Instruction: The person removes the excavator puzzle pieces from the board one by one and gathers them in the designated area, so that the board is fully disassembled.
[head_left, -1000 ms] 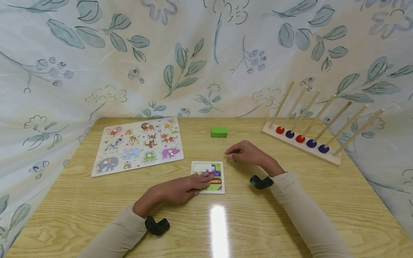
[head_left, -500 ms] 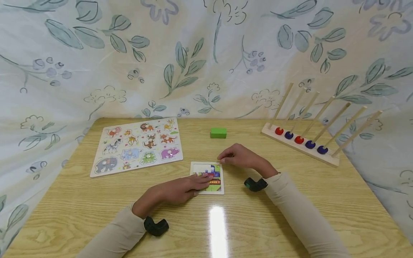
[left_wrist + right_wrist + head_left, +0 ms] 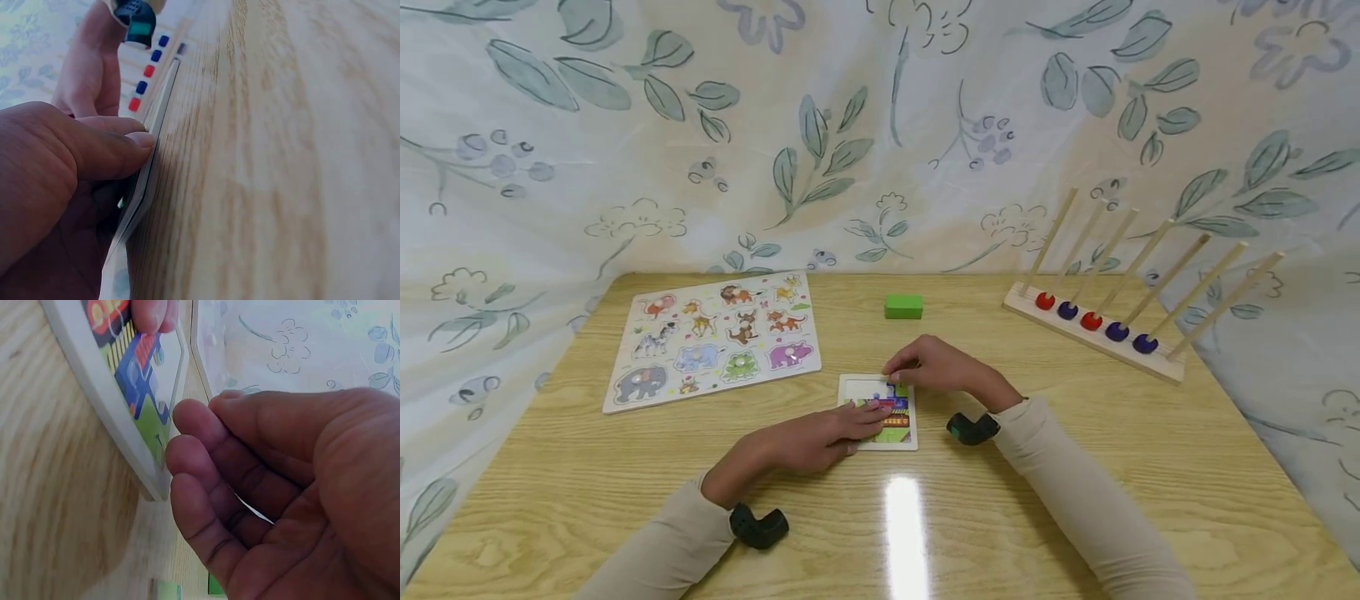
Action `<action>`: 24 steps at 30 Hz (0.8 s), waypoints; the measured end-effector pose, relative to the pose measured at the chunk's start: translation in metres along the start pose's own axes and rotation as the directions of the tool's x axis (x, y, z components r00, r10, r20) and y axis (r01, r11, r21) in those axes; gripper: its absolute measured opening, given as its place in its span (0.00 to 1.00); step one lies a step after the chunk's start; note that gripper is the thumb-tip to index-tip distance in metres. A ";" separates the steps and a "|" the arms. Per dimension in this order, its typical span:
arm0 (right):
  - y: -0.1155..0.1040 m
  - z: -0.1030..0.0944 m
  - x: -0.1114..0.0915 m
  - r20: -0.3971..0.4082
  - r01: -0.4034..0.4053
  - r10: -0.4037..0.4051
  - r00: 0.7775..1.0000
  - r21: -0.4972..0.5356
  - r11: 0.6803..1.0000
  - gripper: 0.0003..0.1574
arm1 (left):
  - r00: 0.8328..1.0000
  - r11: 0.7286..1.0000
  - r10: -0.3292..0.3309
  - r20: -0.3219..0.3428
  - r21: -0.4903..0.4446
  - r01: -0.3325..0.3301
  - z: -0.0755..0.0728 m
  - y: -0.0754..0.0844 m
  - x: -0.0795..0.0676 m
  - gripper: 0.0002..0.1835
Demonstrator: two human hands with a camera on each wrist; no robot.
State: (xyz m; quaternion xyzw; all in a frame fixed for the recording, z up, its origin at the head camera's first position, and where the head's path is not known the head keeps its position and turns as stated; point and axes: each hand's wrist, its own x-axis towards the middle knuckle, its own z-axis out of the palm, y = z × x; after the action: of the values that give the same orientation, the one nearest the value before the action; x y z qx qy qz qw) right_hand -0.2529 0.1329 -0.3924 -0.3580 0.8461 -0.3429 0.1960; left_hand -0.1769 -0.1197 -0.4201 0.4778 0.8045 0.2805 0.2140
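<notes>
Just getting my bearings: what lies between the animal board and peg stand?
In the head view, the green block and, nearer the person, the right hand by the puzzle. The rest is bare table.

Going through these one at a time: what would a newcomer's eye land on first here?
Probably the two hands at the small framed puzzle in the middle of the table: the left hand rests across it, while the right hand is at its far right corner. Next, the bright animal board at the far left and the wooden peg rack with red and blue beads at the far right.
</notes>
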 end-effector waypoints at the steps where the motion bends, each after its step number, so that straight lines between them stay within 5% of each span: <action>1: -0.001 0.000 0.001 0.004 -0.004 0.004 1.000 0.003 1.000 0.13 | 1.000 1.000 -0.004 0.001 -0.001 0.004 0.000 0.000 0.000 0.26; 24: -0.005 0.004 0.006 0.112 -0.027 0.018 0.994 0.086 0.996 0.12 | 1.000 1.000 -0.003 -0.003 -0.031 0.003 -0.002 0.002 -0.001 0.27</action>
State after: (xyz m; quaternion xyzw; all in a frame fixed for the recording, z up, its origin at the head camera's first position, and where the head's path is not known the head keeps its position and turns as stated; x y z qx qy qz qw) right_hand -0.2525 0.1239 -0.3916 -0.3581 0.8221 -0.3566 0.2622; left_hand -0.1764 -0.1198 -0.4168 0.4729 0.8011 0.2933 0.2204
